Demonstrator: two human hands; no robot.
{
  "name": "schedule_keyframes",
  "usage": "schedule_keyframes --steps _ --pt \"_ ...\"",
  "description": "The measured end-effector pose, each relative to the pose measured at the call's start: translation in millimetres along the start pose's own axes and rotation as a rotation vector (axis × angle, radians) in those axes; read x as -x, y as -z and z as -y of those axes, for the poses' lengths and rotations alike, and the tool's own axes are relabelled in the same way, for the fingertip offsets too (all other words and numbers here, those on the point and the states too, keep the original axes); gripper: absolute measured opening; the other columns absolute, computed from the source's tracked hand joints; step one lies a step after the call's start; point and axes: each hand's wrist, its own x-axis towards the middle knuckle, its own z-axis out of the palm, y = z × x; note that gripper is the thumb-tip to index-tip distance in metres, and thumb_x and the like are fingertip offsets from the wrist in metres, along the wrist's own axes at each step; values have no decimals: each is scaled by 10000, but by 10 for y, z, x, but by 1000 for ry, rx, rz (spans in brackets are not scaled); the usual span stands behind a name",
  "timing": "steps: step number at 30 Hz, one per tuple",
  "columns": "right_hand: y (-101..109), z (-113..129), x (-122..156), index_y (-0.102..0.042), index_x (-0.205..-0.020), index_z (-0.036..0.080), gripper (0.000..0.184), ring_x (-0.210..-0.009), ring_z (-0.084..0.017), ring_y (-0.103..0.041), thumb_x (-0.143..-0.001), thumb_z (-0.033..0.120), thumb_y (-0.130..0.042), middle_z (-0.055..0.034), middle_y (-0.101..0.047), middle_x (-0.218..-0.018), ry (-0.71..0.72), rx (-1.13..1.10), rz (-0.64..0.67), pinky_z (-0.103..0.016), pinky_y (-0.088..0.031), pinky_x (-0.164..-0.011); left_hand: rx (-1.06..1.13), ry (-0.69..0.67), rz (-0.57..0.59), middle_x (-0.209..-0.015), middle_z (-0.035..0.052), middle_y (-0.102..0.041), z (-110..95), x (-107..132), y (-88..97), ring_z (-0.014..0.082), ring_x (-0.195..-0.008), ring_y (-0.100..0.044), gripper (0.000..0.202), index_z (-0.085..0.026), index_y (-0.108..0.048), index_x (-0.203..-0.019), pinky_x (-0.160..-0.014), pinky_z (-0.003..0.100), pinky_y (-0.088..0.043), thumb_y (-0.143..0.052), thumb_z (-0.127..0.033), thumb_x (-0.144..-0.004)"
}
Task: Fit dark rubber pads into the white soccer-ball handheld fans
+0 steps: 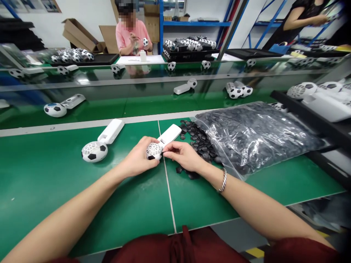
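Note:
My left hand is wrapped round the ball end of a white soccer-ball-shaped device, whose flat white handle points away to the upper right. Against the ball's right side, my right hand pinches a small black piece, mostly hidden by the fingertips. To the left, a second soccer-ball device lies on the green table with its handle angled away. Loose black pentagon pieces are heaped just beyond my right hand.
A clear plastic bag full of black pieces lies right of the heap. Behind the table runs a green conveyor carrying several ball devices. A black tray with white parts stands at right. Across, a person in pink holds a ball.

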Motion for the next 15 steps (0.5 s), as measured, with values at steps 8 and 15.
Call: schedule_keyframes --steps 8,15 --pt "-13 -72 -59 -607 -728 157 95 -681 -117 -565 -698 236 -651 5 -637 -719 62 40 -43 -263 -448 -681 7 21 -77 -996 34 -480 -18 -11 -70 213 -899 -508 414 -195 -483 -1017 -775 337 -426 -622 -300 -641" --pt "0 -65 -90 -609 -679 156 91 -662 -110 -562 -684 215 -678 17 -622 -687 125 71 -17 -242 -441 -652 14 13 -129 -958 21 -480 11 -37 -126 197 -857 -513 359 -196 -490 -972 -733 319 -423 -617 -296 -651"
